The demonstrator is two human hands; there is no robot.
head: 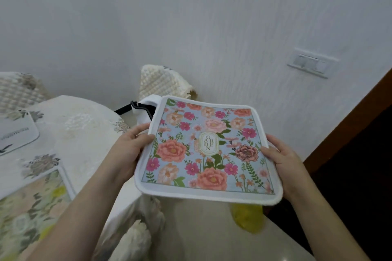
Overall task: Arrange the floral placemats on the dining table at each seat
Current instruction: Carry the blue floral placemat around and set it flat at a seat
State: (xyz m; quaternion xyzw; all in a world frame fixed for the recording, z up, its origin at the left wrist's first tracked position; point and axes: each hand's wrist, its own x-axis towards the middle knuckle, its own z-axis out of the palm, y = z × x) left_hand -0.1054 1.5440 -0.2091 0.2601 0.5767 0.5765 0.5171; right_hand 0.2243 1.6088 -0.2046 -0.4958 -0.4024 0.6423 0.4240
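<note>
Desk [84,125]: a dining table under a pale embroidered cloth, lying wholly to the left of both grips; nothing but floor shows under the held mat.
Mats already on the desk: a greenish floral placemat [36,203] at the near left edge and a pale one [17,133] farther back, both well left of the grips.
Chair [161,82]: a quilted cream chair back beyond the left grip, at the desk's far corner by the wall.
Held placemat [209,148]: blue with pink and peach flowers and a white border, held in the air, roughly level, print side up, between the two grips; its longer side runs from grip to grip.
Left hand [131,146]: closed on the mat's left edge, thumb on top; nearer the desk.
Right hand [282,159]: closed on the right edge, thumb on top.
Coming move, as a judgement: the mat must travel leftward, left hand leading, to an unfilled seat, likely near the chair.
</note>
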